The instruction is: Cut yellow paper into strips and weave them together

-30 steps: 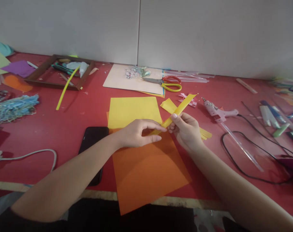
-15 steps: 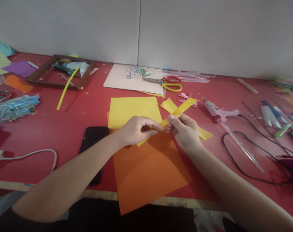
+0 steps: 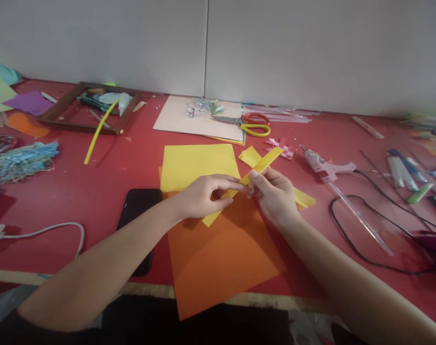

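A folded yellow paper strip (image 3: 263, 165) slants over the paper sheets, its lower end pointing toward me. My right hand (image 3: 275, 191) pinches it between thumb and fingers near the middle. My left hand (image 3: 207, 194) has its fingers around the strip's lower part, the fingertips close to the right hand and the thumb a little apart. Below lie a yellow sheet (image 3: 198, 160) and an orange sheet (image 3: 225, 258), partly covered by the hands. More yellow strips (image 3: 303, 197) lie beside and behind my right hand.
A black phone (image 3: 141, 206) lies under my left forearm. Scissors (image 3: 245, 122) rest on pale sheets at the back. To the right are a pink glue gun (image 3: 326, 167) with its black cord and a pink woven paper piece (image 3: 284, 148). A brown frame (image 3: 96, 127) stands back left.
The strip has slid down and left through my right hand, so its lower end shows more and its upper end less. My left thumb has moved away from the fingertips.
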### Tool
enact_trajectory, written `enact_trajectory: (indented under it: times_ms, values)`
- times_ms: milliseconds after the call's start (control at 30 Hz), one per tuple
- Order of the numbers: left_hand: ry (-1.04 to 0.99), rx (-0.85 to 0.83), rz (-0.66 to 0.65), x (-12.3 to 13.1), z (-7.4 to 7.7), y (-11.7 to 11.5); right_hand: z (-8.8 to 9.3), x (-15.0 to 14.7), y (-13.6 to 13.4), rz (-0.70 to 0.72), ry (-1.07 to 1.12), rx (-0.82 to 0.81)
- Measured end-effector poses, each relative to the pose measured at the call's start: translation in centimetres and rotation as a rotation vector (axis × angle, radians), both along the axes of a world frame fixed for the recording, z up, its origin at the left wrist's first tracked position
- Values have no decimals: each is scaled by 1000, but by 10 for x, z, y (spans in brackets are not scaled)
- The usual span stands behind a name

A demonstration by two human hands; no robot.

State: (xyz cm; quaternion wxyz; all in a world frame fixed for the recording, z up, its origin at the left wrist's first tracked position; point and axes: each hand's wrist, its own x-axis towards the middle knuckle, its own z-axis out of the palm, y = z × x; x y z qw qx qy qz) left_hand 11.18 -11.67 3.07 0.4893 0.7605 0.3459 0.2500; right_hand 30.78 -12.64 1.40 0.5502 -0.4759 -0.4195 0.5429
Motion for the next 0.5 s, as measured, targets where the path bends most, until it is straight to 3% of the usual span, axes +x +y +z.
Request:
enact_trajectory:
  times_ms: [500]
  values:
    - [-18, 1, -65, -1, 5, -2, 2, -1, 0, -46, 25, -9]
